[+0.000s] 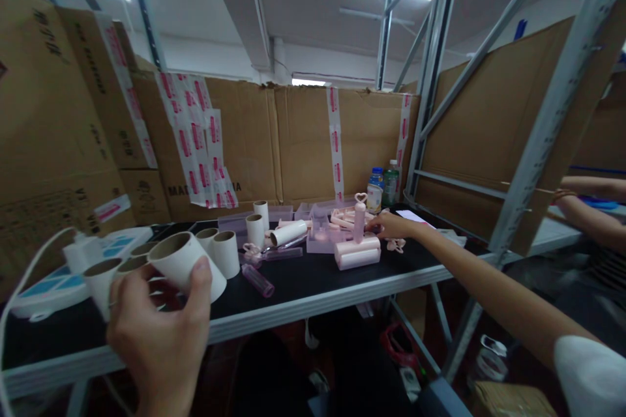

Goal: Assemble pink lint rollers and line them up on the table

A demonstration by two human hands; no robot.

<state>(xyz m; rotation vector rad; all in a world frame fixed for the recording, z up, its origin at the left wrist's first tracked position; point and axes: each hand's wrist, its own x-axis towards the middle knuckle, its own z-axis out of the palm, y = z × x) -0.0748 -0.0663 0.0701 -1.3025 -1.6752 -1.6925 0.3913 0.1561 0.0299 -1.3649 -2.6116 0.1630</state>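
Your left hand [156, 332] is closed around a white roll [183, 264]. Your thumb lies on top of it and your fingers curl under. The roll is a short paper tube, tipped on its side, and its open brown end points up and left. It sits at the near left of the black table [313, 283], close to the front edge. More rolls [222, 251] stand packed around it, so that side is tight. A white power strip [53, 277] lies just left of them.

Your right hand [391, 225] reaches far across the table. Its fingers rest by a pink roller [358, 251]; you cannot tell if they grip anything. Between your hands the tabletop is mostly bare, with one small pink tube [257, 280]. Two bottles [382, 187] stand at the back by the cardboard wall [298, 143].
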